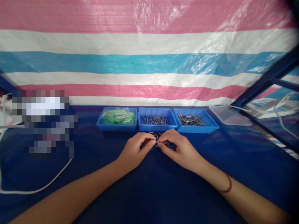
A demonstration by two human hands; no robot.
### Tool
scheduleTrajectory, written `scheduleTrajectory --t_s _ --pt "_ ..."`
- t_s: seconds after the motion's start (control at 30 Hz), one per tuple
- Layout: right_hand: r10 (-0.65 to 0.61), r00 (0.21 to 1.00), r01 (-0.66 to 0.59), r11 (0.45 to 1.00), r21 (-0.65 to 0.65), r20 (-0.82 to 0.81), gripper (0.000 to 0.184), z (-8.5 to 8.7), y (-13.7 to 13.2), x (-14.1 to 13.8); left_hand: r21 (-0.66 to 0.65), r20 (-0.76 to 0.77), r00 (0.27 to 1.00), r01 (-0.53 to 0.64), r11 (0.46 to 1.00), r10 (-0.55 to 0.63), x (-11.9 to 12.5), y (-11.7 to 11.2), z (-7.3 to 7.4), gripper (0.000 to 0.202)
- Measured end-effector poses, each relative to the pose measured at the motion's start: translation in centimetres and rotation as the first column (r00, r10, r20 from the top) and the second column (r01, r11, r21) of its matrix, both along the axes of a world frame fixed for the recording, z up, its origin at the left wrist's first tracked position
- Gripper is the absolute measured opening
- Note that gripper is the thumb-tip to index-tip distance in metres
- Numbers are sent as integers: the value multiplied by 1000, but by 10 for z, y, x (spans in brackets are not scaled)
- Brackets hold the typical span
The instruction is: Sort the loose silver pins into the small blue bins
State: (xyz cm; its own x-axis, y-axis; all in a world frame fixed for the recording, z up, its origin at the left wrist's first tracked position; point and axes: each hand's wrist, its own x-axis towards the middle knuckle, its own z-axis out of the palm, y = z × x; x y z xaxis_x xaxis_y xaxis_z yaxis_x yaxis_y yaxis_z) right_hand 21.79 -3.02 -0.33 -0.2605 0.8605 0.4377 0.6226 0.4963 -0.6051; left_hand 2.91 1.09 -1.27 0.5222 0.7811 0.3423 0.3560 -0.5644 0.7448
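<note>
My left hand (136, 148) and my right hand (178, 147) meet at the middle of the blue cloth, fingertips pinched together on a small metal pin (156, 142). A loose pile of dark pins (163, 140) lies on the cloth just under and behind the fingers. Three blue trays stand in a row right behind the hands: the left tray (116, 126) holds small green plastic bags, the middle tray (156, 127) holds loose pins, and the right tray (198, 128) holds more metal pins.
A clear plastic lid (230, 115) lies to the right of the trays. A white cable (46, 183) curves over the cloth at the left. A striped tarp (149, 56) forms the back wall, and a dark blue frame bar (263, 81) slants at the right.
</note>
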Motion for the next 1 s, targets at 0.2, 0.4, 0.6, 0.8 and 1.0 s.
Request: scheduleTrajectory --t_s 0.2,0.4,0.6,0.8,1.0 --pt "-17 996 19 999 27 -82 6 1 1 3 5 -23 1000 4 1000 -3 1 1 0 12" --pt "-10 995 16 998 65 -100 6 4 -1 2 31 -62 998 22 999 -20 1 0 -3 10" --pt "-304 949 314 919 236 -77 15 16 10 35 276 -250 967 17 961 55 -7 3 8 20" --pt "-701 713 661 685 306 29 22 14 28 87 340 -558 815 54 939 155 -17 11 29 18" --pt "-743 635 672 666 323 213 25 10 29 84 284 -688 703 33 958 180 -26 14 31 35"
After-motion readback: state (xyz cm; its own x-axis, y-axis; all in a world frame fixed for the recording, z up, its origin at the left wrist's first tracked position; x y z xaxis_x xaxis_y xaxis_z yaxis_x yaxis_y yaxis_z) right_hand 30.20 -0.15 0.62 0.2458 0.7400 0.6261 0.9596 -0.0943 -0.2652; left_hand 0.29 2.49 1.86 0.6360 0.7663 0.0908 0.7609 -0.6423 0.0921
